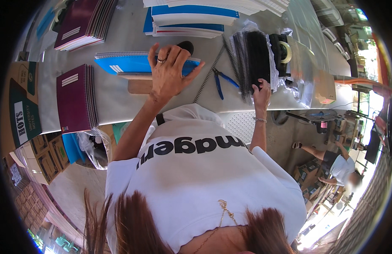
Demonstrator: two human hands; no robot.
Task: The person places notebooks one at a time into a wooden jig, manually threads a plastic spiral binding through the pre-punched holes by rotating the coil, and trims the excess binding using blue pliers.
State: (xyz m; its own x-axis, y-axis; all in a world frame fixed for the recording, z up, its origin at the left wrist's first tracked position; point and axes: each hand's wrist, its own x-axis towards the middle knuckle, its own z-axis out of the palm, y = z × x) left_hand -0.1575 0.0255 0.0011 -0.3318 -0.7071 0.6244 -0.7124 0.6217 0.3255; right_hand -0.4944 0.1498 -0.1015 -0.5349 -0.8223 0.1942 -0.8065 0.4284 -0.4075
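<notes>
My left hand [168, 72] lies flat with spread fingers on a blue spiral notebook [119, 63], which rests on a wooden block [139, 86]. A ring shows on one finger, and a black rounded object [186, 45] pokes out just beyond the fingertips. My right hand [261, 92] reaches to the near end of a bundle of black spiral binding coils [253, 57] in clear plastic, its fingertips pinching a coil there. Between my hands lie a loose metal spiral wire [208, 78] and blue-handled pliers [222, 80].
Maroon notebooks are stacked at left [75, 98] and far left [83, 21], and blue-and-white stacks [187, 19] stand at the back. A tape roll [286, 51] sits beside the coils. Cardboard boxes [22, 101] stand left of the grey table [115, 101]. Another person [340, 166] bends over boxes at lower right.
</notes>
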